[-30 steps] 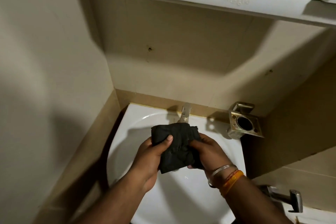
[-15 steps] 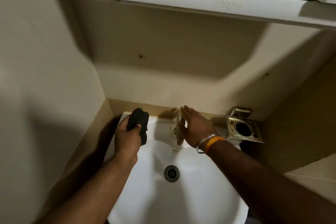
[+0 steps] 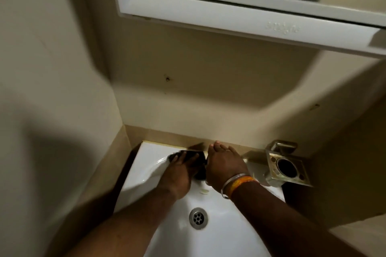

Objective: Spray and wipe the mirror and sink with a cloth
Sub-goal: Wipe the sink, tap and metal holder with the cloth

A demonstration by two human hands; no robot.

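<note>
- Black cloth point(image 3: 195, 159) lies on the far rim of the white sink point(image 3: 146, 165), left of centre, under the left hand point(image 3: 179, 175).
- Left hand lies flat on the cloth with fingers stretched out, pressing it to the rim; no curl round it visible.
- Right hand point(image 3: 224, 165) is just right of the cloth, touching or nearly touching its right edge; fingers straight and together, tips toward the far wall.
- Right hand covers the spot where the tap stands; the tap itself is hidden, so whether the palm holds anything cannot be told.
- Silver bangle and orange band point(image 3: 238, 183) on the right wrist.
- Drain point(image 3: 198, 218) is near of both hands, in the middle of the bowl.
- Metal wall holder point(image 3: 287, 166) to the right, apart from the right hand.
- Mirror cabinet point(image 3: 240, 12) up top, well apart from the hands.
- Versus half a second ago: the cloth was bunched in a left-hand grip at the far-left corner of the rim; now it is spread under a flat left hand and sits further right, beside the right hand.
- Right hand stays at the tap area; the gap between the hands has closed.
</note>
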